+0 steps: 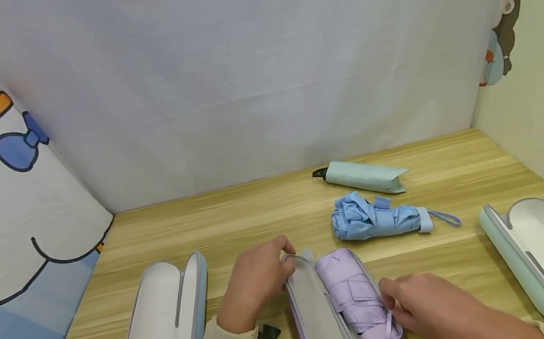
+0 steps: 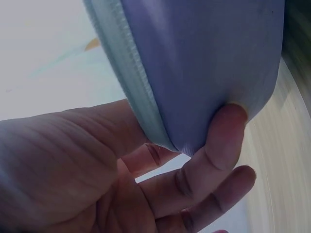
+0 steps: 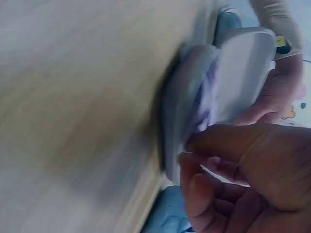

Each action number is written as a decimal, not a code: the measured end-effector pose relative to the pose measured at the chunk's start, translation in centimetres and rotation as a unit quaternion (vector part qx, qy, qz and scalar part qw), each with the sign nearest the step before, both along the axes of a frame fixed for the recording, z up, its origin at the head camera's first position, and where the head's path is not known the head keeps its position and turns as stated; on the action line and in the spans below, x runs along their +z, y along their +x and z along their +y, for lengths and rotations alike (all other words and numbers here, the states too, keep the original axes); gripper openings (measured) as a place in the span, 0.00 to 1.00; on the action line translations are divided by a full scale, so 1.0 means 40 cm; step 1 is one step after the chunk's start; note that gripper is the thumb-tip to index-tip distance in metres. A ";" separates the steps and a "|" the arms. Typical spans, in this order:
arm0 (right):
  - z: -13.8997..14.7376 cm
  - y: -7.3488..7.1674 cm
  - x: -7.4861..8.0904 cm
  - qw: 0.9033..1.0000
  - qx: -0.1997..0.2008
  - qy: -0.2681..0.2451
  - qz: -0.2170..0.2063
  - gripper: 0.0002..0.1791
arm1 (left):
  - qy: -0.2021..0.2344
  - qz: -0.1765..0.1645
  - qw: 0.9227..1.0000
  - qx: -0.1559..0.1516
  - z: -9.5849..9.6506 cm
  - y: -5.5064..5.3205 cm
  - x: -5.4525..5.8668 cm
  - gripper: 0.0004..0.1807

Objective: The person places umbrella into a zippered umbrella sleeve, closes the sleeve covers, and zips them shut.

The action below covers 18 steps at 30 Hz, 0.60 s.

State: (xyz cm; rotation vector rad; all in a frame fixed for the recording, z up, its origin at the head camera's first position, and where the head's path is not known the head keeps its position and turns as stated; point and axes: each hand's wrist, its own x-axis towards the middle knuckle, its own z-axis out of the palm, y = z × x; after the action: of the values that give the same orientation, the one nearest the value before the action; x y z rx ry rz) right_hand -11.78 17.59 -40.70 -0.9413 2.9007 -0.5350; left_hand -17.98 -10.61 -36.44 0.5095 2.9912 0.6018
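Observation:
A lilac hard umbrella case (image 1: pixel 318 317) lies unfolded on the table, its zipped halves side by side. Inside its right half sits a folded lilac umbrella (image 1: pixel 351 288), wrapped by its band, handle end toward me. My left hand (image 1: pixel 260 276) grips the far left corner of the bare half; in the left wrist view the thumb and fingers pinch the lilac shell (image 2: pixel 204 63) beside its zipper. At the right rim, my right hand (image 1: pixel 429 302) has thumb and index finger pinched together, with the umbrella's thin wrist strap (image 1: pixel 389 325) running up to the fingertips.
Beyond the case lie a crumpled blue folded umbrella (image 1: pixel 378 221) and a pale green folded umbrella (image 1: pixel 365 175) with a dark tip. An opened blue-grey case (image 1: pixel 196 314) stands at left, an opened mint case (image 1: pixel 524 271) at right. A fabric backdrop (image 1: pixel 246 78) closes the table's far side.

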 end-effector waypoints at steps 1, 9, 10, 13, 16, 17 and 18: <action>0.001 -0.002 -0.005 1.000 -0.003 -0.010 -0.003 0.14 | -0.001 0.001 1.000 -0.001 0.000 -0.001 0.000 0.09; 0.009 -0.012 -0.014 0.996 -0.009 -0.072 -0.056 0.16 | 0.018 -0.029 0.999 0.010 0.012 -0.006 0.005 0.17; 0.009 -0.013 -0.013 0.995 -0.006 -0.077 -0.067 0.15 | 0.025 -0.035 0.999 0.008 0.013 -0.007 0.005 0.19; 0.011 -0.018 -0.012 0.990 0.010 -0.094 -0.100 0.13 | 0.042 -0.049 0.998 -0.013 0.014 -0.010 0.007 0.25; 0.013 -0.022 -0.011 0.985 0.024 -0.114 -0.129 0.11 | 0.065 -0.074 0.994 -0.047 0.014 -0.013 0.006 0.29; 0.013 -0.024 -0.012 0.983 0.027 -0.121 -0.136 0.11 | 0.074 -0.088 0.992 -0.060 0.013 -0.013 0.006 0.30; 0.013 -0.025 -0.013 0.981 0.029 -0.127 -0.142 0.10 | 0.083 -0.102 0.988 -0.075 0.013 -0.014 0.005 0.31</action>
State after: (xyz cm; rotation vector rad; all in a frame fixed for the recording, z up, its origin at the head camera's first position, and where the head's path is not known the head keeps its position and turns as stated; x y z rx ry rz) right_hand -12.78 18.10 -41.22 -0.8859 2.5837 -0.9663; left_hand -18.53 -10.08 -36.25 0.6327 2.6968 0.8382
